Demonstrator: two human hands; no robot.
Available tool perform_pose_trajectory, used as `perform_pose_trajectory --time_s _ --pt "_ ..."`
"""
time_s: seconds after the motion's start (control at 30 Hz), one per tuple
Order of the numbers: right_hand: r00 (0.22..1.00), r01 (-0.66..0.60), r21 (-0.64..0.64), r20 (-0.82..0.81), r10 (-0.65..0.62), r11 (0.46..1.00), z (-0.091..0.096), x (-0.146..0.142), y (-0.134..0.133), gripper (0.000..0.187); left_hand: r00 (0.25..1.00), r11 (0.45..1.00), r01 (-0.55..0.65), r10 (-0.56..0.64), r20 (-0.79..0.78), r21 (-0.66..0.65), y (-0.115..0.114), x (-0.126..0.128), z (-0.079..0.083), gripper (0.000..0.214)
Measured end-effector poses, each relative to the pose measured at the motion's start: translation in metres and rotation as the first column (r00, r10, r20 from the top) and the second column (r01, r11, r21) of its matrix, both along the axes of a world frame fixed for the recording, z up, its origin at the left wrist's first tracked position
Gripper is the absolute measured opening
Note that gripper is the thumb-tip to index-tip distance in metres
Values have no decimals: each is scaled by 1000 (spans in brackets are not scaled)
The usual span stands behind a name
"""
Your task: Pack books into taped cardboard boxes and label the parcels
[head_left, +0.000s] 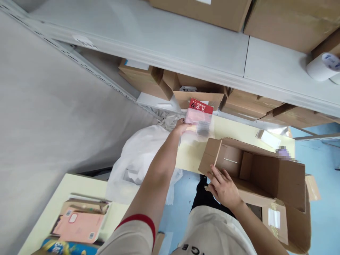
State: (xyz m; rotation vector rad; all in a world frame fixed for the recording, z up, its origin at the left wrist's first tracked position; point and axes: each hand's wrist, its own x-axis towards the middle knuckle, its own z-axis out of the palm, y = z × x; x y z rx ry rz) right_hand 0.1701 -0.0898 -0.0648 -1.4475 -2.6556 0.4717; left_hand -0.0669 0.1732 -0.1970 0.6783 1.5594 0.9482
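Observation:
My left hand (181, 127) reaches forward, closed around the left edge of a book (198, 118). Its cover is red at the top with white lettering and pink lower down, with pale patches that may be clear wrapping. The book is above the pale yellow tabletop (190, 157), in front of the shelf boxes. Close to my body, my right hand (224, 187) lies with fingers spread on the near left edge of an open cardboard box (259, 170), touching its flap. The box's inside shows bare brown walls. Its thumb is partly hidden.
Cardboard boxes (198, 97) line the lower shelf, more stand on the upper shelf (148, 32). A white plastic bag (143, 148) bulges left of my arm. Pink booklets (82, 223) lie on a table at lower left. White tape rolls (321, 67) sit at upper right.

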Motion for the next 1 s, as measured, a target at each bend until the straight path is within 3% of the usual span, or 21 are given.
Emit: perform_pose_trajectory --time_s 0.2,0.37,0.47,0.53,0.63,0.7,0.8,0.9,1.0 --pt "1000 -13 -35 -5 12 999 0 1 2 43 993 975 -118 110 51 189 -48 -34 66 56" --pt "1000 9 -109 -23 -11 994 5 -1 4 50 976 915 -189 136 168 357 -93 -53 140 61" --pt "984 64 -105 -160 -80 992 23 5 6 49 979 873 -182 116 169 453 -115 -47 186 61" --pt "913 193 -39 -359 -194 981 44 13 10 48 982 852 -157 83 167 500 -129 -36 213 61" --pt "662 452 -7 -668 -341 892 86 31 22 68 984 831 -88 -11 176 549 -146 -12 244 62" --pt "494 532 -109 -766 -412 840 111 44 34 94 975 834 -25 -101 197 551 -156 8 259 65" --pt "310 391 -379 -803 -508 839 134 66 46 110 941 856 81 -234 243 510 -167 44 268 68" --pt "188 187 -569 -780 -598 801 142 89 44 91 894 865 187 -347 283 466 -172 82 263 67" --pt "101 258 -608 -756 -647 751 145 110 32 67 852 838 270 -437 287 475 -170 114 253 66"
